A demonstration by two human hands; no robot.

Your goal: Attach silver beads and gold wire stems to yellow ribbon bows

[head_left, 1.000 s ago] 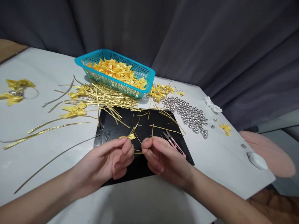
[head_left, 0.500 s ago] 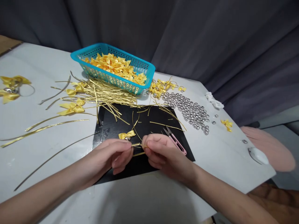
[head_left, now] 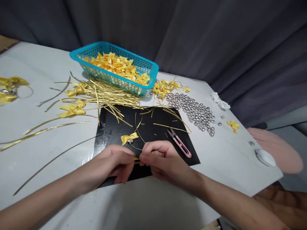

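Observation:
My left hand [head_left: 120, 163] and my right hand [head_left: 158, 156] are close together over the black mat [head_left: 115, 124]. Both pinch a gold cord [head_left: 136, 158], which shows only as a short stretch between the fingertips. Just beyond the fingers is a yellow ribbon bow [head_left: 129, 138] with a small silver bell [head_left: 130, 141] under it. A thin strand curves from the bell toward my right fingers; whether it joins the held cord is hidden. Right of my right hand, pink thread snips [head_left: 182, 146] lie on the mat.
A teal basket [head_left: 115, 73] of yellow bows stands at the back, with a pile of gold cords [head_left: 110, 94] before it. Many silver bells [head_left: 194, 110] spread to the right. Loose bows [head_left: 72, 109] and cords lie left; a white device [head_left: 265, 157] sits by the right edge.
My hands have come closer together and slightly nearer to me, so less cord shows between them. The bow on the mat lies in nearly the same place.

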